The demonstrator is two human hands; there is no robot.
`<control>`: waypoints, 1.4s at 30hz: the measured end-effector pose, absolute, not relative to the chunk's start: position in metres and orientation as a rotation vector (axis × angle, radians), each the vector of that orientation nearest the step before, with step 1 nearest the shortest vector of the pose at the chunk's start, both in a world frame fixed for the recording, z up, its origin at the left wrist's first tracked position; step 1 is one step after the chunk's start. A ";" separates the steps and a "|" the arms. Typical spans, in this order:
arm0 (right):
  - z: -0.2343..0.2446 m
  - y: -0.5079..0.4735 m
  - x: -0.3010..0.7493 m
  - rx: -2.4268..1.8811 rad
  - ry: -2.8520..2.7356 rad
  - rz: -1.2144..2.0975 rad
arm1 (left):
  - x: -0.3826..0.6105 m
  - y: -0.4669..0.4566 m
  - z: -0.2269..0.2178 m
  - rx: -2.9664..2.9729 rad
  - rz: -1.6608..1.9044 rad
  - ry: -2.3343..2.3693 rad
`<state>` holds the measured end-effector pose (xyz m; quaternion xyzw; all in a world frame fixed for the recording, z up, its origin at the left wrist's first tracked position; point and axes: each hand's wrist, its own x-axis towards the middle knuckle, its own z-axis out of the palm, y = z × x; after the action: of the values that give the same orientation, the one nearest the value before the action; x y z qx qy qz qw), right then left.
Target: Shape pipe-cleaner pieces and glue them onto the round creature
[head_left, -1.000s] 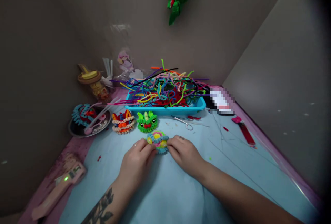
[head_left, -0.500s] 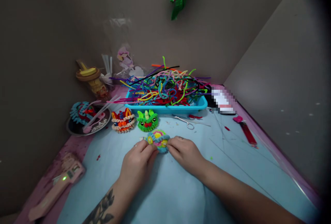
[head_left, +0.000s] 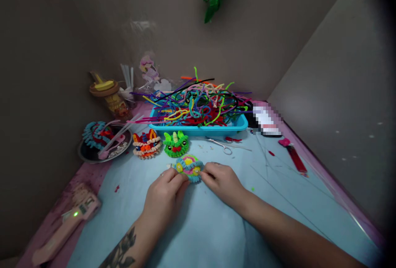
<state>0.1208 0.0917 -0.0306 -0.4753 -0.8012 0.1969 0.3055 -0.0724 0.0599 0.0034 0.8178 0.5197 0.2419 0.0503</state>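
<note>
A small fuzzy pipe-cleaner lion head in blue, pink and yellow is between my two hands, low over the blue table covering. My left hand pinches its lower left edge, fingers closed. At its right side my right hand is closed too, thumb and forefinger at the yellow round piece there; the exact contact is partly hidden. Just beyond stand a green pipe-cleaner lion head and an orange and cream one.
Behind is a blue tray heaped with coloured pipe cleaners. Scissors lie in front of it. Leftward are a metal bowl, a pink glue gun with a green light, and a brown cup. A red lighter and phone lie rightward.
Both hands stay almost in place on the lion head. My right fingertips have shifted very slightly at its right side. The view has moved a touch.
</note>
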 end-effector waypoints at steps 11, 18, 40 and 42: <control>-0.033 0.094 0.120 -1.322 -2.056 0.543 | -0.072 0.059 0.003 2.460 0.739 1.533; -0.027 0.097 0.119 -1.407 -1.960 0.594 | -0.072 0.058 0.004 2.478 0.719 1.567; -0.025 0.099 0.122 -1.506 -1.881 0.677 | -0.075 0.058 0.002 2.469 0.709 1.577; -0.026 0.097 0.125 -1.456 -1.888 0.685 | -0.075 0.059 0.002 2.471 0.729 1.574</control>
<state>0.1250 0.0973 -0.0259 -0.5550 -0.7200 0.2613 0.3245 -0.0749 0.0589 0.0022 0.8169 0.5204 0.2410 0.0614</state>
